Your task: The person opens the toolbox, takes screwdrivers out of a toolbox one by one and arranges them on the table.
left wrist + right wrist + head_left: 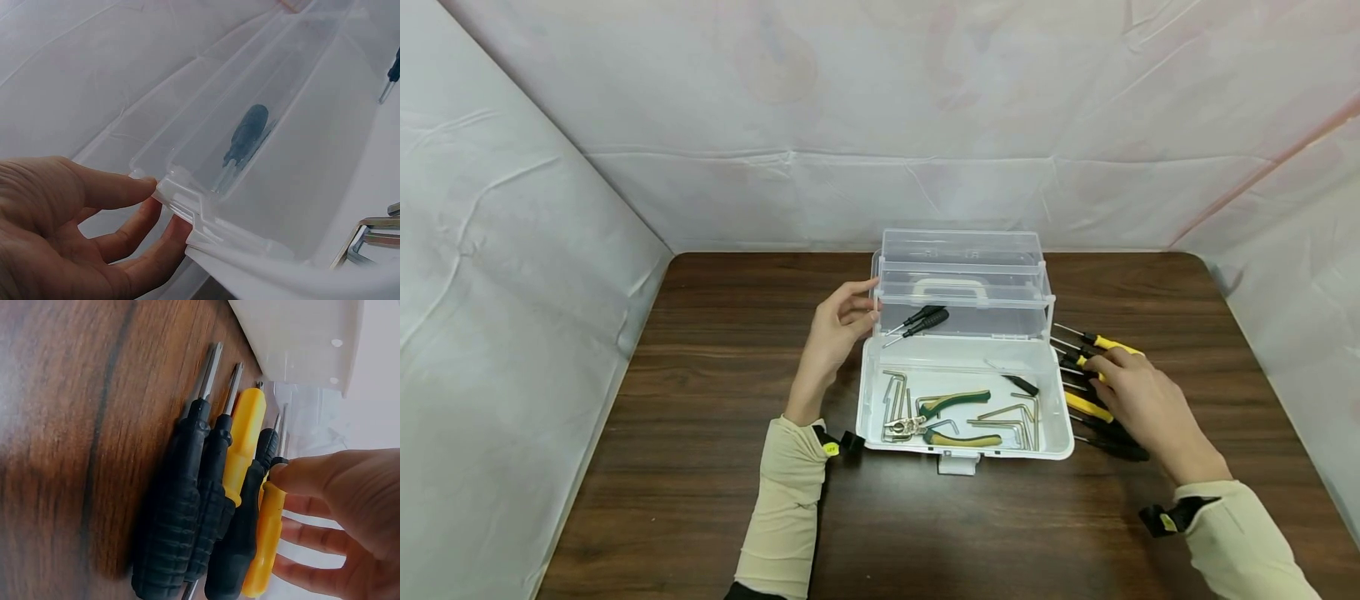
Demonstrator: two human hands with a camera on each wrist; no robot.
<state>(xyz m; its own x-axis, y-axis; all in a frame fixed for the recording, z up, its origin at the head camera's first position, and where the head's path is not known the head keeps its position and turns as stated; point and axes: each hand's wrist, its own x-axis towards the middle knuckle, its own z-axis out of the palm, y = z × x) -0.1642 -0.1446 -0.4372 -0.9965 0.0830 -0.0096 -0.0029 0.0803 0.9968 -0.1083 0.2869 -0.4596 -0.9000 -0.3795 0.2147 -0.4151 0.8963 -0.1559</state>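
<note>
In the head view a white toolbox (955, 354) stands open, its clear plastic tray section (962, 269) raised at the back. My left hand (835, 329) pinches the left end of that clear tray (187, 194) between thumb and fingers. To the right of the box, my right hand (1138, 392) is over a row of black and yellow screwdrivers. The right wrist view shows its thumb and fingers around a yellow-handled screwdriver (269, 531) at the end of the row. Beside it lie several others, including a thick black-handled screwdriver (165, 519).
Inside the box lie pliers (955, 402) with green and yellow handles, several hex keys (1018, 427) and a small black-handled tool (1021, 384). Small black screwdrivers (927, 323) rest in the clear tray. White sheeting (820, 200) surrounds the brown wooden table (737, 333).
</note>
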